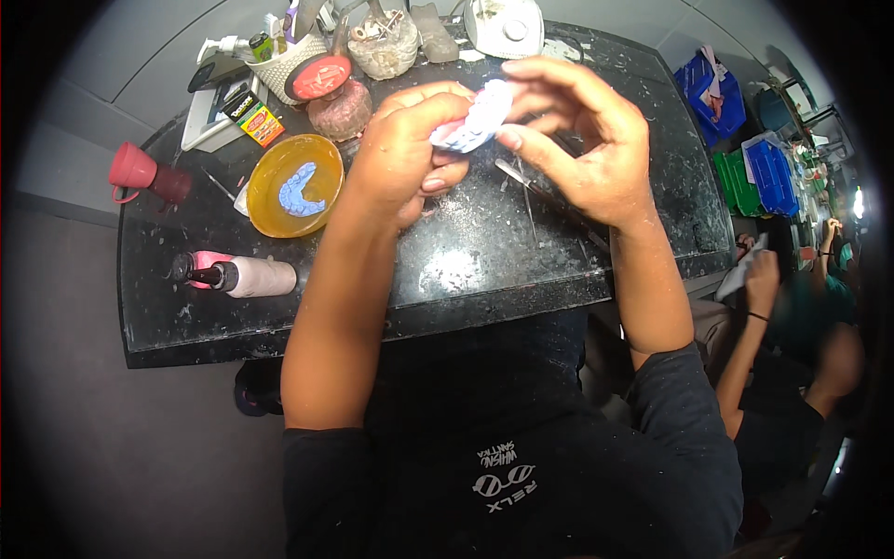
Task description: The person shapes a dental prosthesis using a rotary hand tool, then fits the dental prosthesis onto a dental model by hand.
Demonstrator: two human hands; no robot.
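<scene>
My left hand [399,149] is closed around a dental arch piece [484,114], white along the top with blue and some pink below. Its fingers wrap the near-left end of the piece. My right hand [596,154] is at the other side with fingers curved and spread apart; the thumb tip comes close to the piece, and I cannot tell if it touches. On the left, a yellow bowl [264,207] contains a blue arch-shaped piece [303,191]. Below my hands, a thin metal tool [512,173] lies on the black table [438,270].
At the left are a pinkish bottle [261,278], a red cup [135,166] and a small box [253,116]. A tool basket [284,70], a jar [382,47] and a white device [504,28] line the back. Blue bins [712,98] and another person's arm [750,326] are at right.
</scene>
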